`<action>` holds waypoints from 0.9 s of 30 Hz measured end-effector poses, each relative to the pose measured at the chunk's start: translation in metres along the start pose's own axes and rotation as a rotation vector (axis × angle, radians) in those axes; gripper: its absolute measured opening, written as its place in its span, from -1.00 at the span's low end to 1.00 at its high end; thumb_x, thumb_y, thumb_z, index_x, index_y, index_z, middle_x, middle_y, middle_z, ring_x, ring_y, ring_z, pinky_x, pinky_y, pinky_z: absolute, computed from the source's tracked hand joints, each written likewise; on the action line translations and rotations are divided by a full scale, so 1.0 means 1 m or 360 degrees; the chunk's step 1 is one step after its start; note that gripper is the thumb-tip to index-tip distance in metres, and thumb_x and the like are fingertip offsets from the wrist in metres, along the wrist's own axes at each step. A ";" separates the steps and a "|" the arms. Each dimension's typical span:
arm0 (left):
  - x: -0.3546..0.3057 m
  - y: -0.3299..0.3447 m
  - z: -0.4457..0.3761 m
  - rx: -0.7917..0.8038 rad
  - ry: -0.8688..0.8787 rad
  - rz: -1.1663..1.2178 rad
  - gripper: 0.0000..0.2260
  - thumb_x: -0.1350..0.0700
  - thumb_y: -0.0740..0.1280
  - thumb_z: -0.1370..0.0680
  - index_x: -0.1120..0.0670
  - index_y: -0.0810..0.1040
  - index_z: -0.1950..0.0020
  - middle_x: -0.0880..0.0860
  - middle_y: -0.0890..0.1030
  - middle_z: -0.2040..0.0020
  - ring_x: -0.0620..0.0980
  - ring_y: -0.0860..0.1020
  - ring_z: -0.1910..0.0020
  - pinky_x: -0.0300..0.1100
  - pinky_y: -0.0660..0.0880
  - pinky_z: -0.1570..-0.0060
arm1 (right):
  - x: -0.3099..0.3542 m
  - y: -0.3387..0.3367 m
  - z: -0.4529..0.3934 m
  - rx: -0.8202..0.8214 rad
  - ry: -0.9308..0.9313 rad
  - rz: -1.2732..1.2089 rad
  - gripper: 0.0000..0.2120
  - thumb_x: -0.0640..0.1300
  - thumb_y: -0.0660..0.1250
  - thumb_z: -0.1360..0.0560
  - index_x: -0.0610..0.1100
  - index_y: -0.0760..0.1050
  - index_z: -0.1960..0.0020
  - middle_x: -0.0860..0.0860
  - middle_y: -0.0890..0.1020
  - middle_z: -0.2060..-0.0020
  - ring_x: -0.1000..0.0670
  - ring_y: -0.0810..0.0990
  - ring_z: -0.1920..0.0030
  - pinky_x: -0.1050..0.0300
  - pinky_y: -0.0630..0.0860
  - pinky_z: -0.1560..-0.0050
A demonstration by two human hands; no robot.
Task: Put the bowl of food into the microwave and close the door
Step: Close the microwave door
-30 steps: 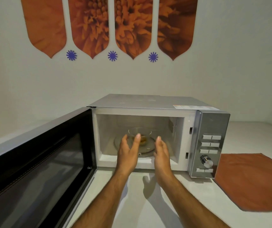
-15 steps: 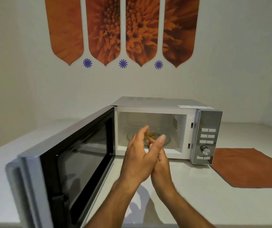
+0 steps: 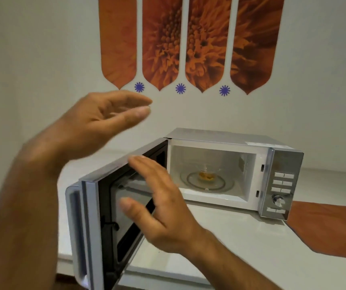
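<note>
A clear glass bowl of yellow food [image 3: 207, 175] sits on the round turntable inside the silver microwave [image 3: 283, 162]. The microwave door [image 3: 96, 208] stands wide open, swung out to the left toward me. My left hand [image 3: 96, 124] is raised high above the door's top edge, blurred, fingers apart, holding nothing. My right hand [image 3: 159, 204] hovers in front of the door's inner glass, palm facing left, fingers spread, empty. Both hands are outside the cavity and away from the bowl.
An orange cloth [image 3: 327, 229] lies flat on the white counter [image 3: 230, 237] to the right of the microwave. The control panel with buttons and a knob [image 3: 277, 200] is on the microwave's right side. A white wall with orange flower panels rises behind.
Both hands have come out of the microwave and left the bowl on the turntable. My left hand rose up to the left, and my view pulled back and shifted left.
</note>
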State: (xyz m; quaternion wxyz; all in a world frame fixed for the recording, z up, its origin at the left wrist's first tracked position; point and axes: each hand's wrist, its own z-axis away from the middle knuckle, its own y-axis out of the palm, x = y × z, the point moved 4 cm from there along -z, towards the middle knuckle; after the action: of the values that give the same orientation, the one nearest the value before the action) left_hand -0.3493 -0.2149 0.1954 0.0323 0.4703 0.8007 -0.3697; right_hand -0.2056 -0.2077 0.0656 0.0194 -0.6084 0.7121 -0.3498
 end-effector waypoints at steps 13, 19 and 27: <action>0.096 0.030 0.009 0.0352 -0.0625 0.0120 -0.14 -0.65 -0.04 -0.22 -0.15 0.69 -0.13 -0.11 0.56 -0.32 0.01 0.39 -0.42 0.06 0.21 -0.47 | 0.017 0.032 -0.011 0.0454 -0.0221 0.0362 -0.26 0.24 0.17 -0.58 -0.06 -0.01 -0.60 -0.04 0.07 -0.62 0.12 -0.10 -0.60 -0.04 -0.24 -0.54; 0.090 0.041 0.004 0.0454 -0.0665 0.0179 -0.18 -0.64 -0.03 -0.22 -0.17 0.71 -0.07 -0.08 0.61 -0.28 -0.02 0.42 -0.39 0.05 0.20 -0.48 | 0.012 0.014 -0.001 0.0339 -0.0172 0.0309 -0.31 0.22 0.19 -0.57 -0.05 0.09 -0.58 0.00 0.20 -0.59 0.11 0.04 -0.59 -0.13 -0.06 -0.58; 0.077 0.077 -0.010 0.0556 -0.0674 0.0143 -0.21 -0.61 -0.06 -0.27 -0.17 0.73 -0.02 -0.05 0.62 -0.27 -0.02 0.44 -0.36 0.18 0.15 -0.49 | 0.001 -0.033 0.024 0.0173 -0.0089 0.0227 -0.42 0.27 0.14 -0.56 0.01 0.26 -0.48 0.11 0.38 -0.45 0.24 0.23 -0.49 0.14 0.04 -0.55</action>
State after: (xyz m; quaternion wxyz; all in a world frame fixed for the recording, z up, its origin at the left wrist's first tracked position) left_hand -0.3295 -0.1307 0.1289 0.1337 0.4160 0.6785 -0.5905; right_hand -0.1669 -0.2209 0.0647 0.0971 -0.5637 0.7328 -0.3686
